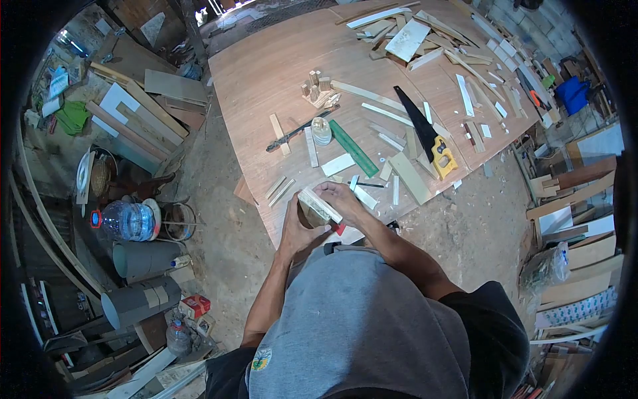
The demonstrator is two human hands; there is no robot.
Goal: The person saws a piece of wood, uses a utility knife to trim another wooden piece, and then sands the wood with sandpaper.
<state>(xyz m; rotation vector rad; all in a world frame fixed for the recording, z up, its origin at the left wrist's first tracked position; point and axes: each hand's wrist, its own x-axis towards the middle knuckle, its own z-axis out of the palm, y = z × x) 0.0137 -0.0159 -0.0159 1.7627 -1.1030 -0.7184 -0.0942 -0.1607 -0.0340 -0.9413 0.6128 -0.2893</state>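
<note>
Close to my body, at the table's near edge, both hands grip a small pale wooden piece point(321, 205), built like a block or shallow box and tilted. My left hand point(297, 226) is wrapped around its left side, the thumb low. Fingers of my right hand point(337, 198) curl over its upper right side. Something red shows just below the hands, too small to name. Beyond them on the tabletop lie a white block point(338, 165), a green ruler point(353, 149), a clear jar point(321, 132) and a dark pencil-like stick point(366, 184).
A handsaw point(425, 126) with a yellow handle lies right of centre on the wooden table point(259, 86). Scrap wood point(408, 40) is heaped at the far right. A small wooden model point(318, 90) stands farther back. A large water bottle point(126, 221) is on the left.
</note>
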